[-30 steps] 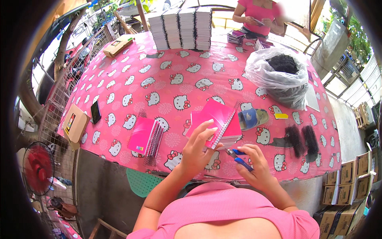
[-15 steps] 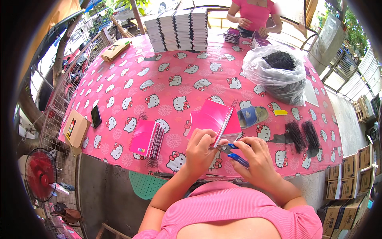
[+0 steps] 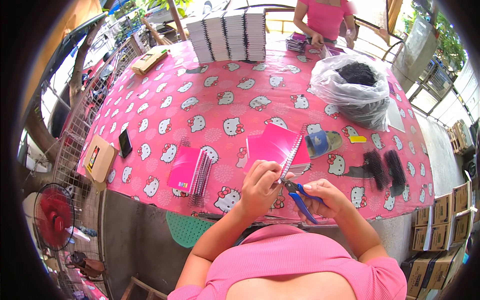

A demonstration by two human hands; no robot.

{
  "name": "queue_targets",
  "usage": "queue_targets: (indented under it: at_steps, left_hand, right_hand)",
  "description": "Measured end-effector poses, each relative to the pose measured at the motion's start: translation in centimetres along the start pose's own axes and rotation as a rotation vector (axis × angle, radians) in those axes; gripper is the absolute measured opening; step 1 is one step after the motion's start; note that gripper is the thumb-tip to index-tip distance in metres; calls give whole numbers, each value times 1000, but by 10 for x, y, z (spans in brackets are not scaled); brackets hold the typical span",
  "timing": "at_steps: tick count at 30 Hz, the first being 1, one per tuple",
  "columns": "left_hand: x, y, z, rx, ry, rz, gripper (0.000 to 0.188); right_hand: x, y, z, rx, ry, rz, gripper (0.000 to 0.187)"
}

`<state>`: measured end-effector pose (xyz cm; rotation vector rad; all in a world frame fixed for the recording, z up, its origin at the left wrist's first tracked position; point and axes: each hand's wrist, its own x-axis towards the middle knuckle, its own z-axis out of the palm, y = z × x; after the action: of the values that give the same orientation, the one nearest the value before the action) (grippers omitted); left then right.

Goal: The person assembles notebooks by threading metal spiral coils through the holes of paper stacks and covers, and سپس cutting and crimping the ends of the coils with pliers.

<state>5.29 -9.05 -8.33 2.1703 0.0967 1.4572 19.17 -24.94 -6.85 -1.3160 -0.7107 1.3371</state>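
My left hand (image 3: 262,181) is closed on the lower end of a pink spiral notebook (image 3: 280,141), by its white coil binding. In my right hand (image 3: 326,198) are blue-handled cutting pliers (image 3: 303,204), their handles spread apart. The jaws of the pliers are at the coil's near end, beside my left fingertips; whether they touch the wire is too small to tell. Beneath the held notebook lie more pink notebooks (image 3: 254,145). A small pile of pink spiral notebooks (image 3: 186,170) sits to the left.
Black plastic coils (image 3: 374,171) lie at right. Behind them stands a clear bag (image 3: 345,95) of black coils. A blue slipper-shaped item (image 3: 318,143) and yellow piece (image 3: 357,139) are nearer. Tall notebook stacks (image 3: 227,37) stand far back, near another person (image 3: 327,20). A phone (image 3: 125,143) lies left.
The pliers' handles have spread wider and my right hand has shifted slightly right and down. My left hand still holds the notebook. The other person's hands have moved. The view has shifted a little.
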Motion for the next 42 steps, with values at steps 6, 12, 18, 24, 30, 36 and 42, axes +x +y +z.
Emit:
queue_targets:
  at_steps: [6, 12, 18, 24, 30, 36, 42]
  left_hand:
    - [20, -21, -45, -11, 363, -237, 24]
    - [30, -53, -162, -72, 800, -346, 19]
    - [47, -103, -184, 528, -274, -229, 24]
    - [-29, -149, -138, 699, -709, -533, 60]
    - [-35, -141, -122, 831, -774, -684, 67]
    - [68, -55, -76, 423, -600, -506, 57]
    - [94, -75, 11, 157, -941, -727, 32]
  right_hand:
    - [2, 91, -28, -954, 408, -467, 46]
    - [1, 116, -69, -1259, 612, -536, 46]
    - [-15, 105, -218, -1331, 1324, 27, 33]
    - [-31, 136, -264, -1445, 1235, 33, 23]
    - [-30, 103, -246, -1322, 1240, 99, 21]
    - [-29, 67, -219, -1221, 1180, -266, 27]
    - [21, -5, -105, -955, 813, -529, 23]
